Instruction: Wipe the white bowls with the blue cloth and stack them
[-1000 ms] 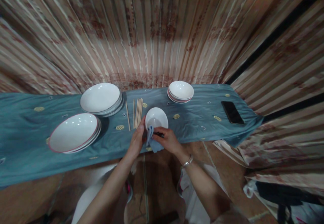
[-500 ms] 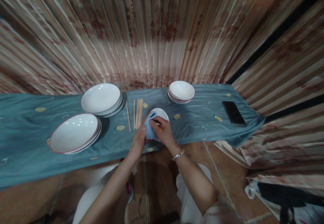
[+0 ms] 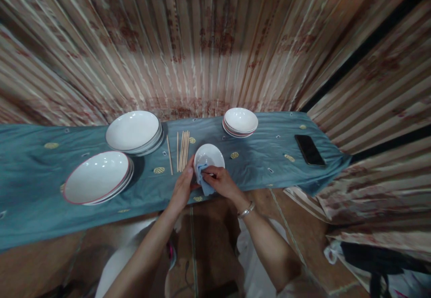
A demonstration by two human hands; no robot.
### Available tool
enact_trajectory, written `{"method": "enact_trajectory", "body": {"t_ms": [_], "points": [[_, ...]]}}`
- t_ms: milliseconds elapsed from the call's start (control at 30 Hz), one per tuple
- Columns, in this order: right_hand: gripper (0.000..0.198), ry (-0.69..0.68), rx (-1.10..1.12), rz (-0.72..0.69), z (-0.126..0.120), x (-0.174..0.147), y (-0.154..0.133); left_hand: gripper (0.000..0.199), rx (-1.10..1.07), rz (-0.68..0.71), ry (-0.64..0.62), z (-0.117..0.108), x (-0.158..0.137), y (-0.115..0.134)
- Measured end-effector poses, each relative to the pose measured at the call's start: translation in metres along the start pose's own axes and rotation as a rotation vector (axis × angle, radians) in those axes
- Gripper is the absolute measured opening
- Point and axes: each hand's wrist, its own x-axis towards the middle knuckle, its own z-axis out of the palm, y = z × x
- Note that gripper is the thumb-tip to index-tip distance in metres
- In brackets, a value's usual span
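A small white bowl is tilted toward me above the near edge of the cloth-covered table. My left hand grips its left side, with some fingers hidden beneath it. In my right hand a light blue cloth is pinched and pressed against the bowl's inside near the lower rim. Part of the cloth hangs over the rim toward me. Just left of the bowl lie several wooden chopsticks, with one chopstick apart from them.
A stack of small bowls stands behind to the right. Stacks of large white plates and red-rimmed plates are on the left. A black phone lies at the right on the teal tablecloth. Curtains hang behind.
My right hand has moved the cloth from the bowl's left side down to its near inner side. More of the bowl's inside shows now. My left hand keeps hold of the rim.
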Motion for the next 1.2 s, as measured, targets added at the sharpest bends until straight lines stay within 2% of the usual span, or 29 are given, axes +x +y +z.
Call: {"method": "enact_trajectory", "body": {"t_ms": [167,367,500,733,900,1067,1200], "points": [[0.025,0.005,0.009,-0.058,0.004,0.0,0.002,0.077,0.016,-0.008,0.047,0.002,0.0,0.003],[0.041,0.008,-0.039,-0.149,0.012,0.005,0.01,0.084,-0.014,-0.012,0.018,0.002,0.003,0.001],[0.045,0.007,-0.18,-0.124,0.012,0.006,0.015,0.084,-0.022,-0.006,0.0,0.002,0.003,0.0],[0.039,0.023,-0.51,-0.087,0.005,0.004,0.01,0.087,-0.01,-0.015,-0.003,0.002,0.002,0.002],[0.034,-0.025,-0.646,-0.06,-0.004,-0.002,0.001,0.091,-0.017,-0.038,0.004,0.003,0.002,0.004],[0.03,-0.124,-0.599,-0.022,-0.014,-0.01,-0.003,0.091,-0.006,-0.04,0.002,0.004,0.001,0.006],[0.03,-0.174,-0.395,-0.024,-0.021,-0.011,-0.001,0.092,0.006,-0.041,0.005,0.005,0.001,0.008]]}}
